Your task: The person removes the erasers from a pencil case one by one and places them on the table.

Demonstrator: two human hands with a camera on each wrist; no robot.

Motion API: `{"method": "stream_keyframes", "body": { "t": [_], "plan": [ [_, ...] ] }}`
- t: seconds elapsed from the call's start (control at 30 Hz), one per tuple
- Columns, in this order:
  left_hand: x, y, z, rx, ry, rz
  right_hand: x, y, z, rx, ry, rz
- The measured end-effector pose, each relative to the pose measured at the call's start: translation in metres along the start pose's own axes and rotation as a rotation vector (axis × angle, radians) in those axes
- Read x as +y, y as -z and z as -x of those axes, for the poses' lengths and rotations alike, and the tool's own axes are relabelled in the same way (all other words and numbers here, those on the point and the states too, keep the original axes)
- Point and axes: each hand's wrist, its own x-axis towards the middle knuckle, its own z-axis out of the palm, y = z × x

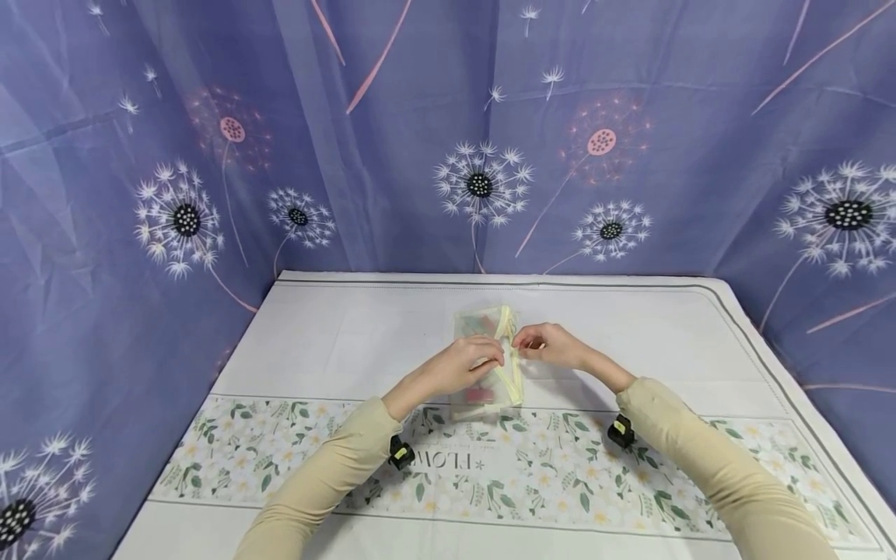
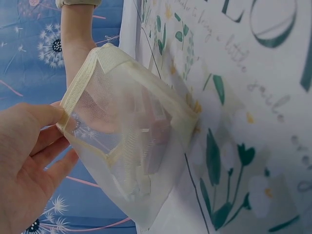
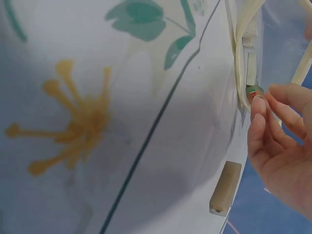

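Note:
A translucent mesh pouch [image 1: 467,404] with cream edging lies in front of me, its mouth facing right. Red and green pieces show through it in the head view, and pale blocks [image 3: 251,68] appear at its mouth in the right wrist view. My left hand [image 1: 465,364] pinches the cream edge [image 2: 73,95] between thumb and fingers, holding the mouth apart. At the mouth, my right hand [image 1: 556,346] pinches a small piece with green and red marks [image 3: 253,92] in its fingertips. Most of that piece is hidden by the fingers.
A wooden block [image 3: 225,188] lies on the white tablecloth [image 1: 630,334] beneath the right hand. A floral printed band [image 1: 294,443] crosses the cloth nearer me. Purple dandelion curtains [image 1: 406,194] stand behind the table and along its sides.

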Motion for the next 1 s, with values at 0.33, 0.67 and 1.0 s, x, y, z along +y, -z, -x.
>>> {"method": "stream_keyframes", "body": {
  "t": [0.33,0.67,1.0],
  "plan": [
    [0.0012,0.0022,0.0021,-0.009,0.004,-0.018,-0.0024,-0.006,-0.0045,-0.009,0.006,-0.026],
    [-0.0001,0.0027,0.0015,0.009,-0.003,-0.013,-0.0054,-0.0079,-0.0089,-0.065,0.008,-0.035],
    [0.0001,0.0025,-0.0013,0.004,-0.021,-0.033,-0.0097,-0.0081,-0.0077,-0.105,-0.019,-0.035]
  ]
}}
